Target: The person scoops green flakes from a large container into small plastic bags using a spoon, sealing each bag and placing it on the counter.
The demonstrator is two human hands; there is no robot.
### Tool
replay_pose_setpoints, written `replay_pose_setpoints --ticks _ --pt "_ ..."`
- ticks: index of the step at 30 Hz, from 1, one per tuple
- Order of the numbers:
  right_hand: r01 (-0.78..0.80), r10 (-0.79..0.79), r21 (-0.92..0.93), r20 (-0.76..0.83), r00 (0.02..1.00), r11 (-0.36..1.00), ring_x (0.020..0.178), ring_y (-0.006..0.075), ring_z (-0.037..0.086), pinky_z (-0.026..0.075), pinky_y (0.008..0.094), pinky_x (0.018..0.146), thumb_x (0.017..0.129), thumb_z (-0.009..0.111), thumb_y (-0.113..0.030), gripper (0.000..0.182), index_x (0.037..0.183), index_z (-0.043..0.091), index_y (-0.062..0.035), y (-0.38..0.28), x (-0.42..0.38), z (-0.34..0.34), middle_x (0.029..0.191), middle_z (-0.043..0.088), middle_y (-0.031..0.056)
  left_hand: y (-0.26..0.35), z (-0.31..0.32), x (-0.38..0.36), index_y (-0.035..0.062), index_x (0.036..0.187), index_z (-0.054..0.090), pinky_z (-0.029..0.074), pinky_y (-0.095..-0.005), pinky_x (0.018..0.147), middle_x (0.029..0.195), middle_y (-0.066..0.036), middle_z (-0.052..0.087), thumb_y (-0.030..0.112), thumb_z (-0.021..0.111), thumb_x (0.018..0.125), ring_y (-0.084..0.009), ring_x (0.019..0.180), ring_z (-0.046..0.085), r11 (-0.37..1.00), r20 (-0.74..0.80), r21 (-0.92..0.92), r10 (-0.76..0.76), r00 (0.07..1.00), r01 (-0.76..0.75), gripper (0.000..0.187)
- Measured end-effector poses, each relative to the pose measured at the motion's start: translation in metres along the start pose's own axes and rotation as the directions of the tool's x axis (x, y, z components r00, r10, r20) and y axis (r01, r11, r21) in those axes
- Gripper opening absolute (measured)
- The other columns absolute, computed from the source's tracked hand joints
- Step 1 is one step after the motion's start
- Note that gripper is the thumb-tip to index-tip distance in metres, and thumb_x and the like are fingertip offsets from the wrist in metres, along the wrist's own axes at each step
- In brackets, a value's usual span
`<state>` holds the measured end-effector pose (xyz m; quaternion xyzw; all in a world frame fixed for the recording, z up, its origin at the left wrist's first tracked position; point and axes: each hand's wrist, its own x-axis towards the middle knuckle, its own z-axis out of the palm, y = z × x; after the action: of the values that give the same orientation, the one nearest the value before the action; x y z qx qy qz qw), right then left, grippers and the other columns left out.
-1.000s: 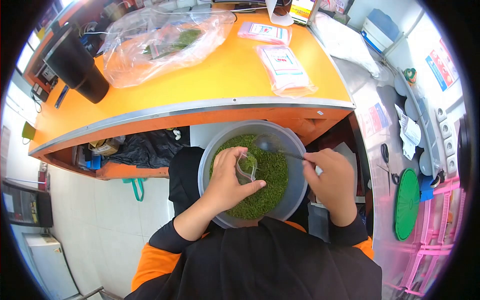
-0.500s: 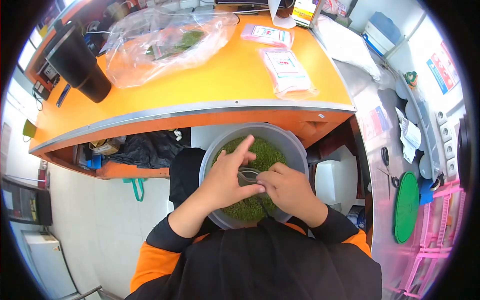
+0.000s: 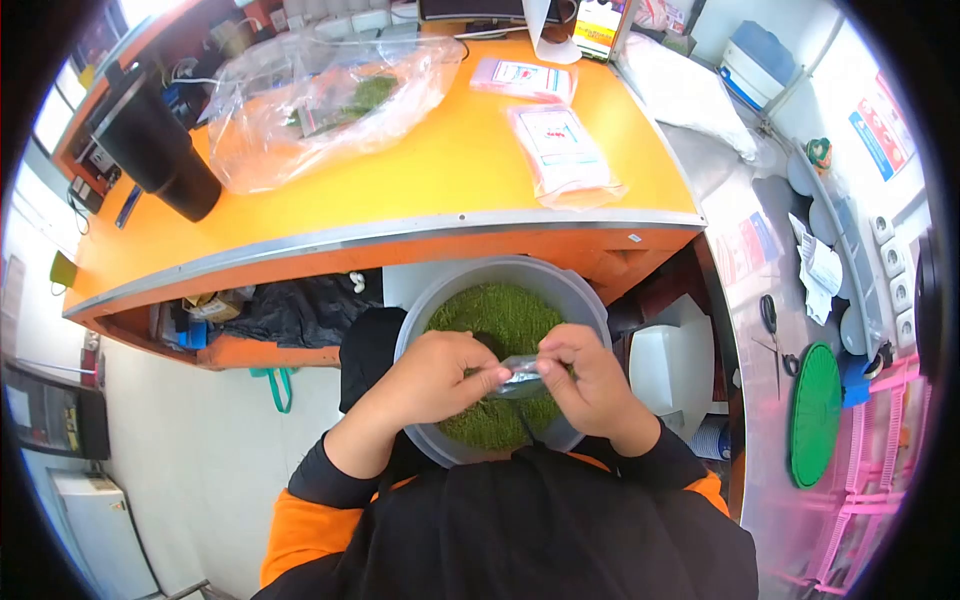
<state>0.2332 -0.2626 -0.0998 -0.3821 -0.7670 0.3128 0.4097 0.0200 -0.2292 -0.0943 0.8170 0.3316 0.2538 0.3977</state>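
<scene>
A small clear plastic bag (image 3: pixel 522 366) is stretched between my two hands. My left hand (image 3: pixel 440 378) pinches its left end between thumb and curled fingers. At the opposite end, my right hand (image 3: pixel 588 385) grips the plastic the same way. Both hands are above a round translucent tub (image 3: pixel 583 292), which holds a mass of fine, shredded-looking green plant material (image 3: pixel 505 305). Whether anything is inside the small bag I cannot make out. A dark, thin handle-like thing (image 3: pixel 526 420) lies in the tub below the bag.
Beyond the tub is an orange desk (image 3: pixel 400 190) with a black tumbler (image 3: pixel 160 150), a large clear bag (image 3: pixel 265 150) and pink packets (image 3: pixel 560 148). On the right counter lie scissors (image 3: pixel 769 315) and a green lid (image 3: pixel 816 415). A white bin (image 3: pixel 668 360) stands beside the tub.
My left hand's raised, spread fingers have come down and closed on the bag. The bag's rounded opening now looks flattened and drawn out between both hands.
</scene>
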Motion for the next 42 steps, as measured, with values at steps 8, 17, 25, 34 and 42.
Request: replay_pose_setpoints --ticks 8,17,25,34,42 --pt "0.069 -0.082 -0.184 -0.061 0.995 0.981 0.073 0.0276 0.059 0.047 0.0338 0.065 0.080 0.058 -0.002 0.018 0.098 0.054 -0.0033 -0.016 0.032 -0.014 0.083 0.060 0.0118 0.011 -0.009 0.005 0.0038 0.086 0.065 0.046 -0.0396 0.065 0.075 -0.012 0.062 0.019 0.061 0.084 -0.0311 0.071 0.059 0.985 -0.026 0.102 0.143 0.989 -0.139 0.016" --pt "-0.009 -0.251 -0.833 -0.177 0.952 0.553 0.080 0.0231 0.056 0.038 0.0391 0.065 0.079 0.049 -0.012 0.015 0.089 0.060 -0.0088 0.040 0.095 -0.059 0.082 0.060 0.0055 0.041 -0.119 0.033 0.0021 0.089 0.067 0.041 -0.0304 0.053 0.060 -0.009 0.058 0.025 0.059 0.088 -0.0197 0.053 0.053 0.930 -0.822 0.252 0.061 0.567 0.266 0.024" --pt "-0.095 -0.190 -0.887 -0.199 0.961 0.452 0.077 0.0243 0.056 0.042 0.0400 0.059 0.077 0.051 -0.012 0.019 0.091 0.060 -0.0065 0.054 0.113 -0.058 0.083 0.057 0.0045 -0.003 -0.200 0.057 -0.0001 0.117 0.054 0.047 -0.0394 0.079 0.096 -0.018 0.063 0.034 0.067 0.078 -0.0316 0.089 0.061 0.694 -0.822 0.490 0.166 0.545 0.527 0.054" --pt "-0.065 -0.292 -0.815 -0.279 0.915 0.575 0.068 0.0271 0.054 0.045 0.0397 0.057 0.074 0.056 -0.011 0.004 0.074 0.057 -0.0072 0.070 0.122 -0.060 0.073 0.055 0.0089 0.012 -0.082 0.041 0.0034 0.105 0.062 0.046 -0.0387 0.083 0.101 -0.015 0.063 0.032 0.070 0.076 -0.0311 0.094 0.059 0.888 -0.580 0.446 0.189 0.792 0.114 0.042" --pt "0.062 -0.429 -0.705 -0.356 0.830 0.706 0.071 0.0279 0.051 0.043 0.0368 0.064 0.072 0.065 -0.010 0.007 0.076 0.060 -0.0061 0.052 0.107 -0.059 0.076 0.056 0.0082 0.027 -0.041 0.036 0.0045 0.104 0.062 0.046 -0.0369 0.084 0.101 -0.013 0.064 0.032 0.070 0.076 -0.0296 0.096 0.059 0.934 -0.406 0.352 0.213 0.888 -0.063 0.040"
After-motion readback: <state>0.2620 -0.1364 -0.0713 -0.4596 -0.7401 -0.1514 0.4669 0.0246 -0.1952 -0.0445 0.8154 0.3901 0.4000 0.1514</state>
